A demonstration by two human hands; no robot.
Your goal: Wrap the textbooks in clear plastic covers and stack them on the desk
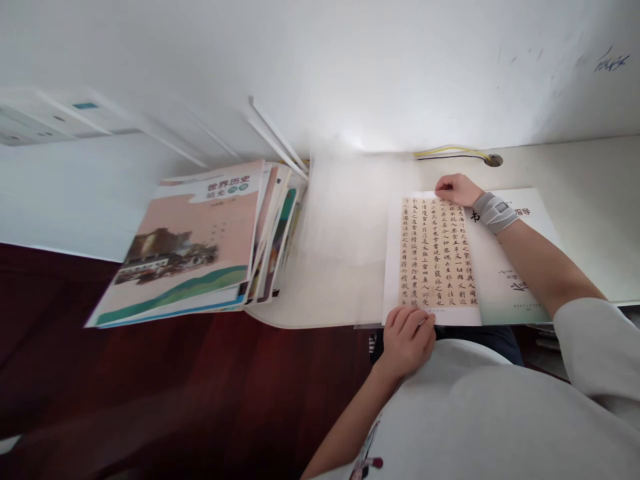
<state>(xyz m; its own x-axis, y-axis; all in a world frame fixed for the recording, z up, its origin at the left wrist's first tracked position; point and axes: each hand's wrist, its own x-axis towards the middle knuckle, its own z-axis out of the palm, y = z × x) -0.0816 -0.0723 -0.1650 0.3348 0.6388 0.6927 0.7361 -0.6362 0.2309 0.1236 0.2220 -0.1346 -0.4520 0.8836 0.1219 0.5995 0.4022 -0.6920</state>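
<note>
A calligraphy book (435, 257) lies on the white desk, showing columns of handwritten characters on its left panel and a pale green-white panel with large characters on the right. My left hand (409, 339) grips the book's near edge, fingers curled over it. At the far edge, my right hand (457, 190) pinches the page with closed fingers; a grey wrist wrap is on that wrist. A clear plastic sheet (345, 227) spreads out to the left of the book, partly blurred. Whether the fingers also hold the plastic cannot be made out.
A stack of books (200, 233) stands to the left, leaning past the desk's rounded corner. White rods (277, 137) rise behind it. Yellow and black cables (453, 152) run into a cable hole (494, 160) by the wall. Dark red floor (200, 400) lies below.
</note>
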